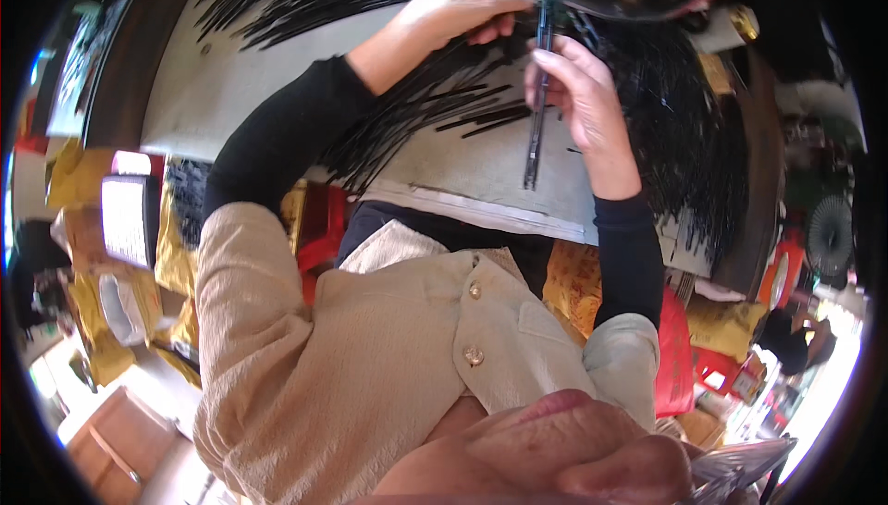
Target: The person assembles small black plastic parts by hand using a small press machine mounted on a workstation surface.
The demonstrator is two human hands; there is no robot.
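Pinch the black strip [536, 98] firmly with your right hand [578, 98]; your left hand [462, 1] fingers press its far end.

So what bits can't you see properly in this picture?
Head view only:
- Top end of the thin black strip: covered by the left hand and right hand.
- Pile of black strips: too tangled to count.
- Table: far edge cut off by the picture's dark rim.
- Lower table: blocked by the cream vest.
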